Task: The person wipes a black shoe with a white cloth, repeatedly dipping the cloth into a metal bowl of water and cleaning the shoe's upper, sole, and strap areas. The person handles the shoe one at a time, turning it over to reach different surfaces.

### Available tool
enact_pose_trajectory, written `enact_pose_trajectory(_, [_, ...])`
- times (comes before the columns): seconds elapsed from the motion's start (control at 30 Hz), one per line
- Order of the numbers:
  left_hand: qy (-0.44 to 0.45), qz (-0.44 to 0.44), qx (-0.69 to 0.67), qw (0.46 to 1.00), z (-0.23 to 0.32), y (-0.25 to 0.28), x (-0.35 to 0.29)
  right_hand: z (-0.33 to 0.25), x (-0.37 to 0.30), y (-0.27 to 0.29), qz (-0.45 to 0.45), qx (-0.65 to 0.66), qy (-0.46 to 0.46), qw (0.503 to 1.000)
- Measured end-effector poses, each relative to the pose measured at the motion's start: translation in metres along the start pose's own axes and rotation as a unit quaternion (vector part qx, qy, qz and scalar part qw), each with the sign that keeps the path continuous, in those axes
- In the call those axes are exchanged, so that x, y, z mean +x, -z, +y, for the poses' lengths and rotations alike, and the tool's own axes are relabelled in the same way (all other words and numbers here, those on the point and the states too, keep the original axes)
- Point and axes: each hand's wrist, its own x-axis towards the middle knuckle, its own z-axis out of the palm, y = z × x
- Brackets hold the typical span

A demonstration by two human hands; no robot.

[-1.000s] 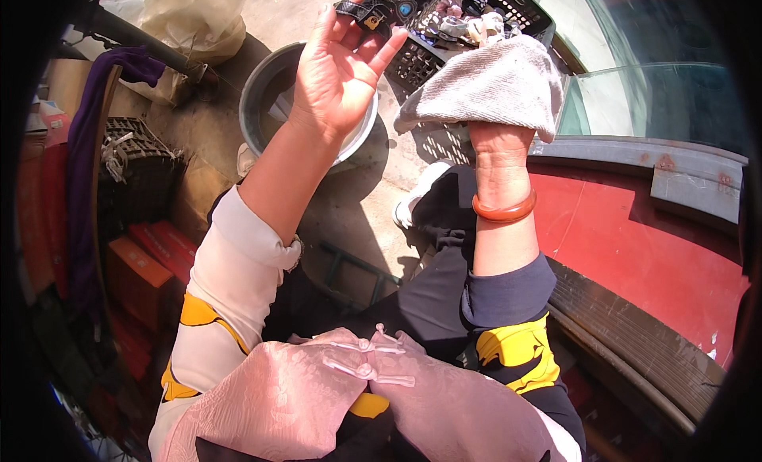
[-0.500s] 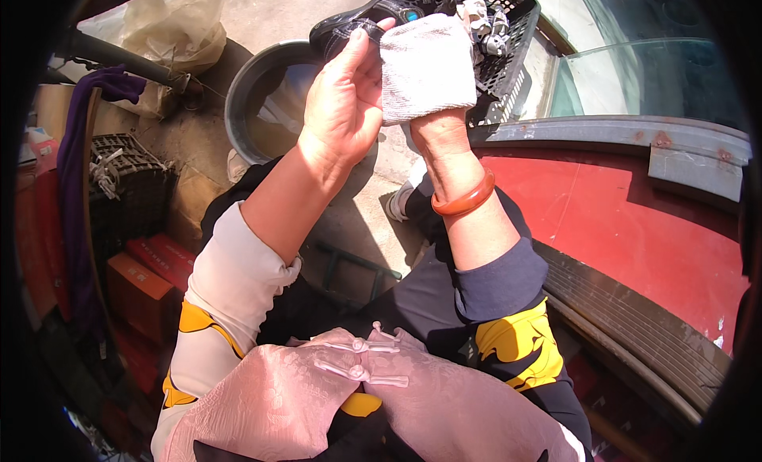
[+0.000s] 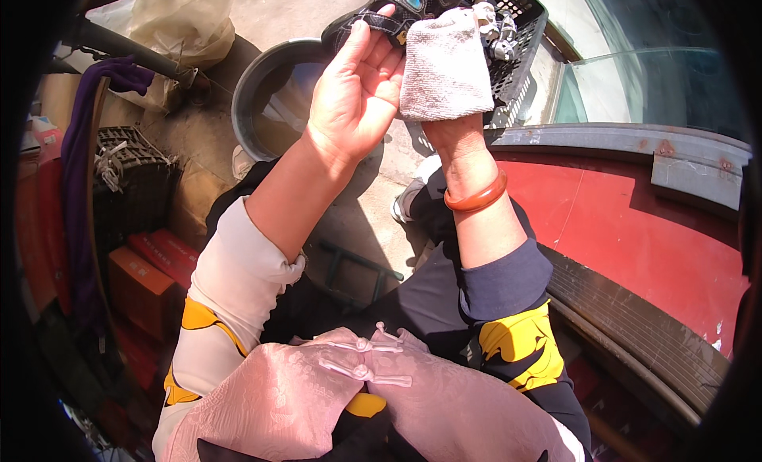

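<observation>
A black shoe (image 3: 413,11) with pale stitching, straps and a blue-green ornament is at the top centre. Against its near side is my left hand (image 3: 361,85), palm up, thumb raised by a strap and the fingers under the shoe's edge. A whitish ribbed cloth (image 3: 447,69) covers my right hand (image 3: 454,132) like a mitt, so only the wrist end of that hand shows. The cloth lies against the shoe's right part. Its fingers are hidden beneath the cloth. An orange-brown bangle (image 3: 478,195) circles my right wrist.
Beyond my left hand stands a grey basin (image 3: 244,105) of murky water. A black plastic crate (image 3: 528,45) holding light-and-dark items is at the upper right. A red panel (image 3: 603,216) with a metal edge lies right; boxes (image 3: 143,283) and a purple cloth (image 3: 79,168) are left.
Both hands have shifted slightly right, together with the shoe and the cloth. The shoe has tilted, and its ornament sits higher in view.
</observation>
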Motion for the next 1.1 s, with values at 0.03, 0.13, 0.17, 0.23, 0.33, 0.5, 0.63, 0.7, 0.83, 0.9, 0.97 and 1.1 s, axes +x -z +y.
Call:
enact_pose_trajectory(0.03, [0.008,-0.001,-0.006,1.0,-0.001,0.0,-0.001,0.004,-0.006,0.0,-0.007,-0.044,0.007,0.999])
enact_pose_trajectory(0.13, [0.01,0.002,0.023,1.0,-0.01,0.002,-0.006,0.003,-0.015,0.0,-0.025,-0.254,0.08,0.964])
enact_pose_trajectory(0.17, [-0.004,0.027,0.046,0.999,-0.015,0.0,-0.008,0.0,-0.013,0.0,-0.042,-0.333,0.085,0.938])
enact_pose_trajectory(0.23, [0.015,0.079,0.047,0.996,-0.022,0.002,-0.011,-0.009,-0.003,0.0,-0.087,-0.445,0.05,0.89])
enact_pose_trajectory(0.33, [0.024,0.013,0.055,0.998,-0.028,-0.001,-0.015,0.003,0.007,-0.001,-0.063,-0.483,-0.053,0.872])
enact_pose_trajectory(0.5, [0.049,-0.098,-0.151,0.982,-0.002,0.017,0.004,0.013,0.026,0.025,-0.091,-0.396,-0.063,0.912])
enact_pose_trajectory(0.63, [0.106,-0.072,-0.207,0.97,0.015,0.035,0.013,-0.021,0.031,0.031,-0.148,-0.505,0.088,0.846])
enact_pose_trajectory(0.7, [0.134,-0.072,-0.235,0.96,0.016,0.031,0.013,-0.022,0.026,0.028,-0.131,-0.492,0.152,0.847])
enact_pose_trajectory(0.83, [0.158,-0.079,-0.216,0.96,0.002,0.032,0.006,-0.012,0.008,0.012,-0.124,-0.289,0.048,0.948])
enact_pose_trajectory(0.9, [0.159,-0.091,-0.2,0.963,-0.002,0.036,0.005,-0.022,0.003,0.017,-0.122,-0.184,0.018,0.975])
enact_pose_trajectory(0.97, [0.165,-0.138,-0.184,0.959,-0.007,0.046,0.008,-0.018,0.002,0.017,-0.09,-0.184,0.034,0.978])
enact_pose_trajectory(1.1, [0.146,0.059,-0.081,0.984,-0.004,0.0,-0.008,0.037,-0.004,0.007,-0.057,-0.179,-0.098,0.977])
